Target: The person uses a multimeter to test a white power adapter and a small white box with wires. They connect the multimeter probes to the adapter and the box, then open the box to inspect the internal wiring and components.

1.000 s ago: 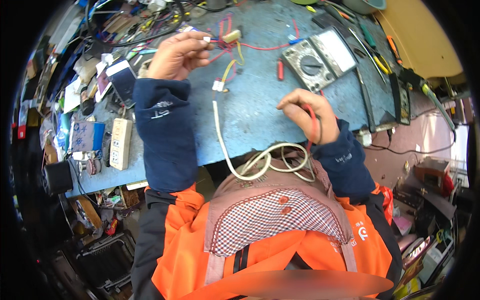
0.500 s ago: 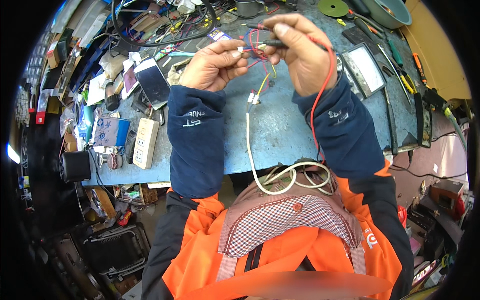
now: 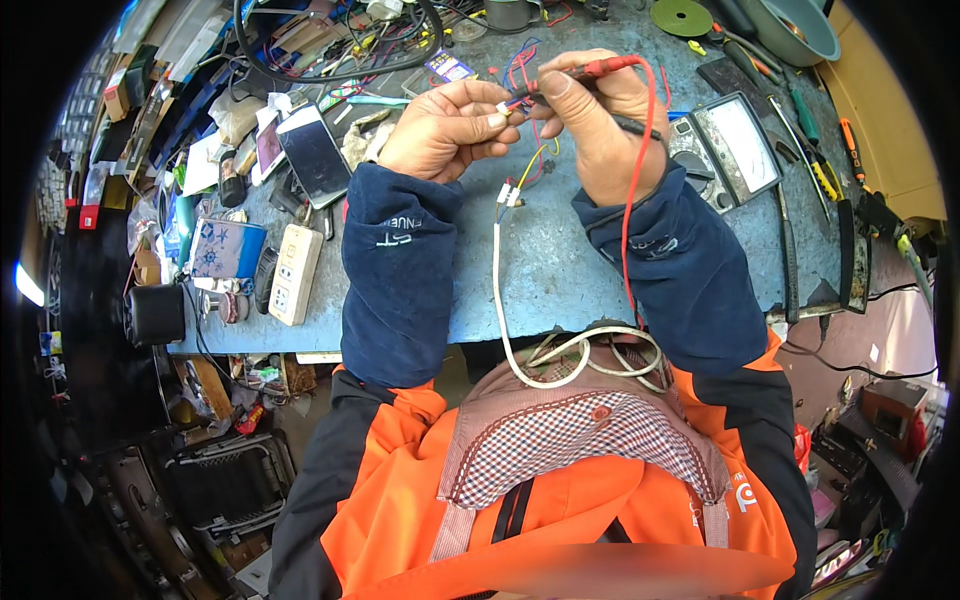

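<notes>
My left hand pinches a small white plug connector with thin coloured wires between thumb and fingertips. Closed round a red test probe and a black test probe, my right hand is just to its right. Both probes point left toward the connector; whether their tips touch it is too small to tell. An analog multimeter lies beyond my right wrist. Below the hands, a white terminal block joins a yellow wire to a white cable that runs down to my lap.
At left are a phone, a white power strip and a blue-and-white box. Tangled wires and a metal mug crowd the back. Screwdrivers and a grey bowl are at right.
My right hand has turned and come slightly lower, swinging the red probe toward the connector. The left hand has shifted a little right and down. More of the multimeter shows.
</notes>
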Action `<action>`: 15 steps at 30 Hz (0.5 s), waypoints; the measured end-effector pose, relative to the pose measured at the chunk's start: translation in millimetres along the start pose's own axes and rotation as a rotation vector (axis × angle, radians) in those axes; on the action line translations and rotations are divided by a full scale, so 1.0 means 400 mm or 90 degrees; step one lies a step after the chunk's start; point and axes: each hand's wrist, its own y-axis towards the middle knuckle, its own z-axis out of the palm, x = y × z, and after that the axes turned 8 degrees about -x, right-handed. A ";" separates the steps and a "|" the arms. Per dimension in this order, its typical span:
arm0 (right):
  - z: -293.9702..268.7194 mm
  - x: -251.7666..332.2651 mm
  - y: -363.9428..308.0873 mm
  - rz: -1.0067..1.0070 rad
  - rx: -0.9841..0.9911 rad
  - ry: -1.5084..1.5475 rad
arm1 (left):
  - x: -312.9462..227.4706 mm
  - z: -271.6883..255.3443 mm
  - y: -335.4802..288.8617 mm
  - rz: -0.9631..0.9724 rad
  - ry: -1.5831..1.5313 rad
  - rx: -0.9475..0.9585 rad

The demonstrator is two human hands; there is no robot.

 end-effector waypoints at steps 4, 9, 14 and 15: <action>0.011 0.010 -0.013 0.036 0.012 -0.005 | 0.005 -0.003 -0.002 0.029 0.050 -0.002; 0.013 0.002 -0.016 0.028 -0.007 -0.004 | 0.007 0.009 -0.006 0.058 0.092 -0.008; 0.015 0.004 -0.017 0.037 0.000 -0.012 | 0.003 0.018 -0.014 0.070 0.113 -0.016; 0.016 0.001 -0.018 0.034 -0.004 0.001 | 0.004 0.019 -0.015 0.073 0.117 -0.020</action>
